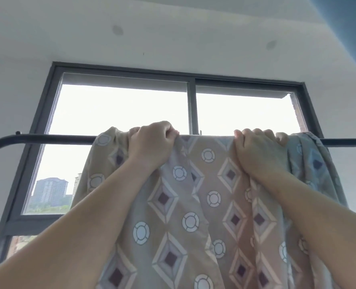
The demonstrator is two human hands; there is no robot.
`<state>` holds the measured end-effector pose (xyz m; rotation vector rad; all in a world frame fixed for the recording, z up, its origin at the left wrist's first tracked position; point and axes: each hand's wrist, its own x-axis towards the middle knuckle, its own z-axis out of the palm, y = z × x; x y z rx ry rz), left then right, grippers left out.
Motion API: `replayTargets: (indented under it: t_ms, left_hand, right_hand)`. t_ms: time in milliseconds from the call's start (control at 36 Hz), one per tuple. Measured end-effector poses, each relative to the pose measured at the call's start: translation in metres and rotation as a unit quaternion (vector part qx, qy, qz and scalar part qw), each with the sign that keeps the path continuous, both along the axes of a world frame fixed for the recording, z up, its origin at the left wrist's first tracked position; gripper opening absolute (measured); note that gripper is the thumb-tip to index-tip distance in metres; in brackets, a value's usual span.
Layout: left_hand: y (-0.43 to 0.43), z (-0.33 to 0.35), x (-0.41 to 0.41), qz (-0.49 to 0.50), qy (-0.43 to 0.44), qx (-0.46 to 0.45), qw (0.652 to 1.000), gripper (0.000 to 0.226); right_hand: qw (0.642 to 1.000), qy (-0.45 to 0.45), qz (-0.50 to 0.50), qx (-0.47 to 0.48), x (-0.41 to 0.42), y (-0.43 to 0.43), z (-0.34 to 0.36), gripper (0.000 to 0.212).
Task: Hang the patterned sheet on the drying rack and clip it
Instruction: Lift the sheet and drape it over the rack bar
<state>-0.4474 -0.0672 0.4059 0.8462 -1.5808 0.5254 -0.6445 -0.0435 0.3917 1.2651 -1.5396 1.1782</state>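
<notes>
The patterned sheet (196, 197), tan with diamonds and circles, hangs draped over the black top bar of the drying rack (52, 139) above me. My left hand (152, 142) grips the sheet's top fold at the bar, fingers curled into the cloth. My right hand (256, 149) holds the fold further right, fingers hooked over the bar's top. The sheet bunches at both ends beside my hands. No clip is in view.
Behind the rack is a large dark-framed window (190, 105) with bright sky and distant buildings (49, 189). White walls and ceiling surround it. The rack bar curves down at the far left and runs on past the sheet at the right (348, 141).
</notes>
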Motion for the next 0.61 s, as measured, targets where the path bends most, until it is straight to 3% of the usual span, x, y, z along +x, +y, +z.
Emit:
replayTargets:
  t_ms: [56,139,278,500,611]
  left_hand:
    - [0.003,-0.002,-0.005,-0.002,-0.002,-0.004,1.0,0.025]
    - [0.006,-0.003,-0.006,0.0,-0.009,-0.016,1.0,0.026]
    - [0.005,-0.002,0.01,0.008,-0.011,-0.02,1.0,0.026]
    - [0.008,0.003,0.012,0.02,-0.038,-0.019,0.999,0.023]
    - [0.005,0.012,0.03,0.029,0.018,0.002,0.999,0.02]
  right_hand:
    - [0.999,0.043,0.01,-0.002,0.021,-0.001,0.002,0.046]
    - [0.984,0.117,0.134,-0.002,0.055,-0.012,-0.001,0.037]
    - [0.964,0.058,0.257,-0.046,0.056,-0.018,0.005,0.027]
    - [0.964,0.017,0.264,-0.027,0.042,-0.014,0.011,0.031]
    - [0.972,-0.017,0.231,-0.041,0.029,-0.01,0.007,0.027]
